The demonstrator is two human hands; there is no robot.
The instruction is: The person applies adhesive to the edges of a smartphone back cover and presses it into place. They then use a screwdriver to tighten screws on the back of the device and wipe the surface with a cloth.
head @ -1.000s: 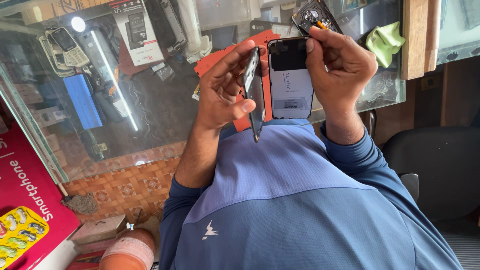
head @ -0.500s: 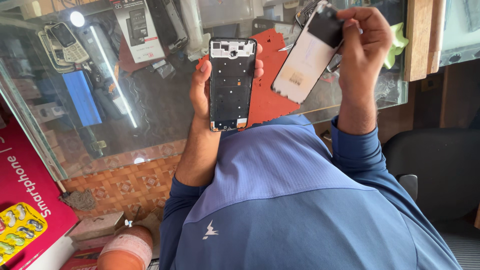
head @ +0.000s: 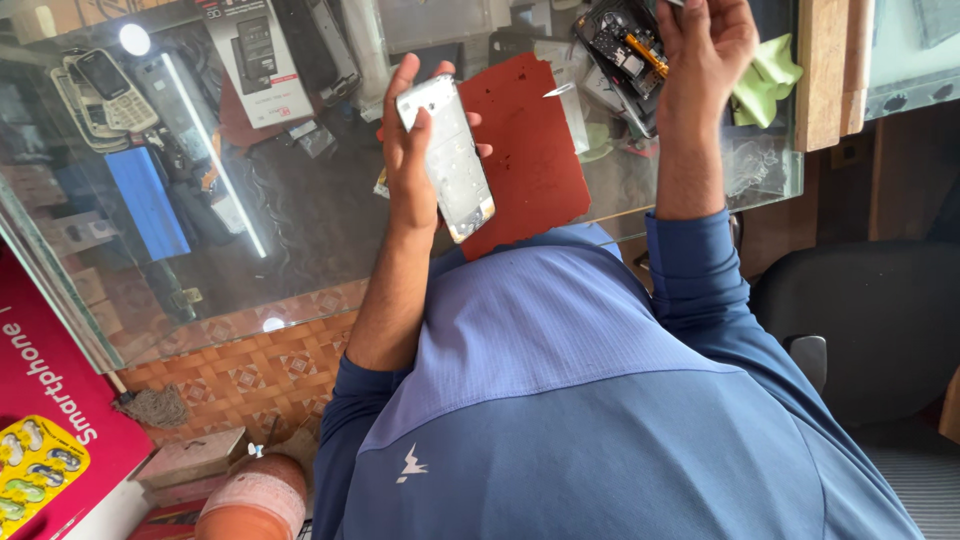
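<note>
Two bare hands are raised over a glass counter (head: pixel 250 250). Fingers of the left hand (head: pixel 410 165) wrap around a silver phone frame (head: pixel 447 158), thumb on its near edge, fingertips curling over the far edge; the frame stands tilted above a red mat (head: pixel 530 160). Past the right hand's (head: pixel 705 45) fingers sits an opened phone body (head: pixel 622 45) with its circuit board showing; whether those bent fingers grip it cannot be told. Beside that hand lies a green cloth (head: pixel 765 80).
</note>
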